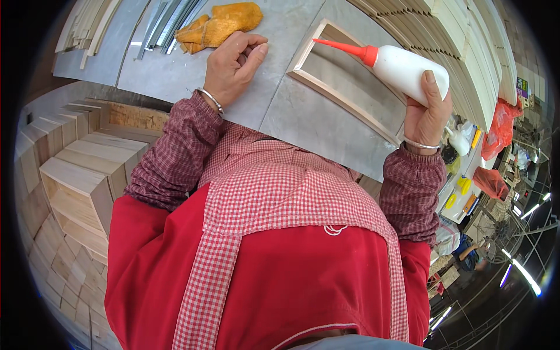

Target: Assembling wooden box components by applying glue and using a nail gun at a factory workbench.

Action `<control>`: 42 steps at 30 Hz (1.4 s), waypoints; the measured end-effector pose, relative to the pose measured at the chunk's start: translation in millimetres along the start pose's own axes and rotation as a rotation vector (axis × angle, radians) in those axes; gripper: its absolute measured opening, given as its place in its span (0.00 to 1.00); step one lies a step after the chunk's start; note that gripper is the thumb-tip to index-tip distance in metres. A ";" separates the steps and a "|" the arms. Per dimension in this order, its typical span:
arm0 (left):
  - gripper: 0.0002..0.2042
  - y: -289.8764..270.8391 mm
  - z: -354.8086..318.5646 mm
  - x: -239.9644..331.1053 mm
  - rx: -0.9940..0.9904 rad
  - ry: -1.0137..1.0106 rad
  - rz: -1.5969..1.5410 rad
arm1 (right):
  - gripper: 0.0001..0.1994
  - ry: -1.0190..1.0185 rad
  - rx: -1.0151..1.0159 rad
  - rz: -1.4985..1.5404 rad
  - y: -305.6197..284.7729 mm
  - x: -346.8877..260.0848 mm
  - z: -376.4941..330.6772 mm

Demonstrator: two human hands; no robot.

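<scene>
1. We grasp a white plastic glue bottle (408,71) in our right hand (427,114), fingers wrapped around its smooth, rounded body. Its tapered orange-red nozzle (344,49) points left, over the wooden frame (332,87).
2. The frame is a shallow rectangular box of pale, unfinished wood with thin straight walls. It lies flat on the grey worktop (303,122), just beside the bottle.
3. Our left hand (233,65) rests on the worktop with the fingers curled loosely inward, holding nothing. A metal bangle sits at each wrist.
4. A crumpled yellow-orange cloth (219,26) lies just beyond the left hand, near a bundle of grey metal strips (166,23) and pale wooden slats (87,23).
5. The worktop is smooth, matt grey sheet with visible joins between panels.
6. Stacked pale wooden boxes (76,181) stand to our left below the bench; rows of similar wooden parts (461,35) line the right side.
7. Red plastic bags (499,125) and further bottles lie on a bench to the right, in a workshop with strip lights.
8. We wear a red apron over a checked shirt.
</scene>
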State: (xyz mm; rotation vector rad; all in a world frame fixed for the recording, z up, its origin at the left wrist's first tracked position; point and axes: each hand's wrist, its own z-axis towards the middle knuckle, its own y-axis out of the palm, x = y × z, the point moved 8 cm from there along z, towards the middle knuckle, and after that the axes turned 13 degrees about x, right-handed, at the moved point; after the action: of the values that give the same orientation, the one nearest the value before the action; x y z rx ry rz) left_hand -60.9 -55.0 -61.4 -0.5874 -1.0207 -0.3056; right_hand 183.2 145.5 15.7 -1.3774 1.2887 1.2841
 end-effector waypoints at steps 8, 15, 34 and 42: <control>0.05 2.1 0.1 -1.6 -0.005 -0.018 0.010 | 0.24 -0.053 0.051 -0.004 3.9 -7.5 23.5; 0.05 2.2 -0.3 -2.4 -0.013 -0.026 0.012 | 0.25 -0.063 0.051 0.002 -2.7 -7.7 31.0; 0.06 7.8 -1.4 -0.3 -0.056 -0.069 0.054 | 0.22 -0.077 0.260 -0.020 -140.0 -20.8 28.1; 0.06 9.8 -0.8 5.5 -0.059 -0.034 0.158 | 0.22 -0.109 0.385 -0.007 -211.0 -23.6 20.3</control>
State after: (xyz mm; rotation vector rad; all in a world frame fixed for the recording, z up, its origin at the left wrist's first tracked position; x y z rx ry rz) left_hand -52.6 -47.4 -60.0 -0.7245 -0.9943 -0.1877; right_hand 390.5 195.1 22.1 -1.0257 1.3686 1.0251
